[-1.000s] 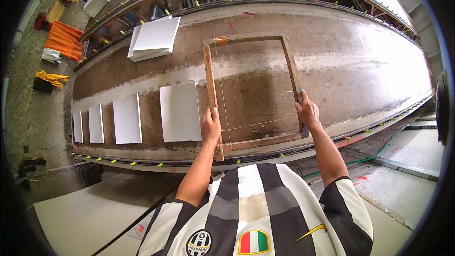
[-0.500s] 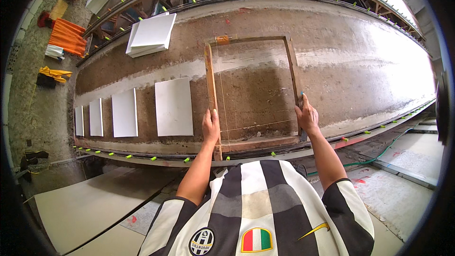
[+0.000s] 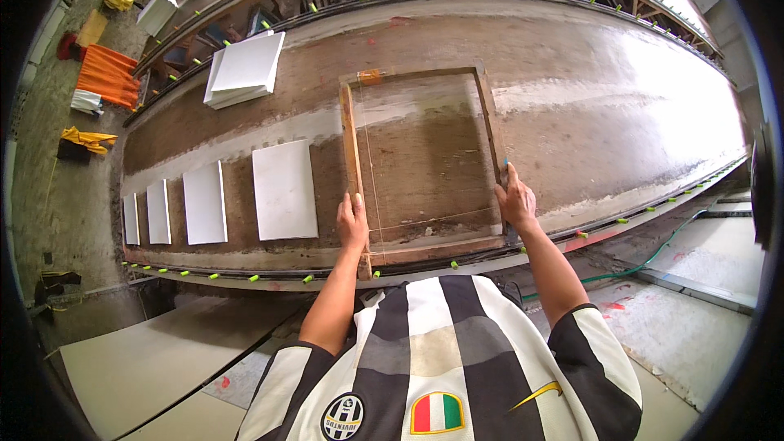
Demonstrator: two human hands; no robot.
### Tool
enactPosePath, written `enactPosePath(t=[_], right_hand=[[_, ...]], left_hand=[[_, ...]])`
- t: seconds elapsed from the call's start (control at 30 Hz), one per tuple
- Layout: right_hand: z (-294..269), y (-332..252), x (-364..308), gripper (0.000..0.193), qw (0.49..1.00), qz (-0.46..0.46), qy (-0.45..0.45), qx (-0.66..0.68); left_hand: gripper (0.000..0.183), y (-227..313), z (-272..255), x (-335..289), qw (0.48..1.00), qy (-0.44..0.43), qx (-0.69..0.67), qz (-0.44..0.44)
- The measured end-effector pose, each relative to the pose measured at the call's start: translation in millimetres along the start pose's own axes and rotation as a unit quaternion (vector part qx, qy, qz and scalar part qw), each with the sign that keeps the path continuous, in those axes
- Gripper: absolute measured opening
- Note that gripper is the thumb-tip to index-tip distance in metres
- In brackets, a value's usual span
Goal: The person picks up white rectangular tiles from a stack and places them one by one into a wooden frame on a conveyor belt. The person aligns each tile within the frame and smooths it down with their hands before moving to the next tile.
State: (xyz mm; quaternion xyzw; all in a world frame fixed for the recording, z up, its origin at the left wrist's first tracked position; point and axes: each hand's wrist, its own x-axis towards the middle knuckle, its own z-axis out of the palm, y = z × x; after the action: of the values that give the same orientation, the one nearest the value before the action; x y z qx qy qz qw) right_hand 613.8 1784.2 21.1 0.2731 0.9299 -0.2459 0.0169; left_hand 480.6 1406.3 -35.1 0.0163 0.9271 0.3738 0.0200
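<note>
- A brown wooden frame (image 3: pixel 420 163) is seen mid-frame.
- White slabs (image 3: pixel 284 189) are shown left.
- A black-and-white striped shirt (image 3: pixel 441 367) is seen below.
- Orange cloth (image 3: pixel 106 77) is seen upper left.

— Any packages, labels, signs or screens in view?

— Hardly any. At the top edge of the wooden frame (image 3: pixel 418 159), just above the middle of the picture, sits a small orange label (image 3: pixel 370 77), roughly rectangular; its face is too small to make out.

— Anything else?

— Two badges (image 3: pixel 437 412) on the striped shirt (image 3: pixel 457 343) at the bottom centre: one round, black and white, one a shield in green, white and red. No screens, no signs.
</note>
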Motion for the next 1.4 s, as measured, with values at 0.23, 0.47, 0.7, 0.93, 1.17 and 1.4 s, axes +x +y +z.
enactPosePath(t=[0.23, 0.47, 0.7, 0.93, 1.17, 1.4], right_hand=[[-6.2, -5.4, -0.3, 0.069, 1.0, 0.008, -0.016, 0.009], [-0.3, 0.2, -0.4, 0.071, 1.0, -0.015, 0.006, 0.0], [0.7, -0.5, -1.2, 0.07, 1.0, 0.009, -0.004, 0.016], [3.1, 11.0, -2.3, 0.064, 0.999, -0.012, 0.023, 0.035], [8.3, 11.5, -1.3, 0.067, 0.999, -0.018, 0.043, 0.024], [-11.9, -39.2, -1.8, 0.064, 0.983, -0.009, 0.15, -0.104]], left_hand=[[0.062, 2.3, -5.3, -2.1, 0.995, 0.006, 0.089, 0.054], [0.06, -1.7, -1.8, -6.3, 0.998, -0.011, 0.051, 0.025], [0.058, 2.7, -3.8, -4.8, 0.999, -0.028, 0.019, 0.006], [0.055, -4.7, 1.0, -5.3, 0.998, -0.004, 0.025, 0.062], [0.05, 2.2, -3.7, -6.4, 0.999, -0.023, 0.034, 0.035], [0.061, 2.2, -9.8, -1.0, 0.998, -0.033, 0.03, 0.043]])
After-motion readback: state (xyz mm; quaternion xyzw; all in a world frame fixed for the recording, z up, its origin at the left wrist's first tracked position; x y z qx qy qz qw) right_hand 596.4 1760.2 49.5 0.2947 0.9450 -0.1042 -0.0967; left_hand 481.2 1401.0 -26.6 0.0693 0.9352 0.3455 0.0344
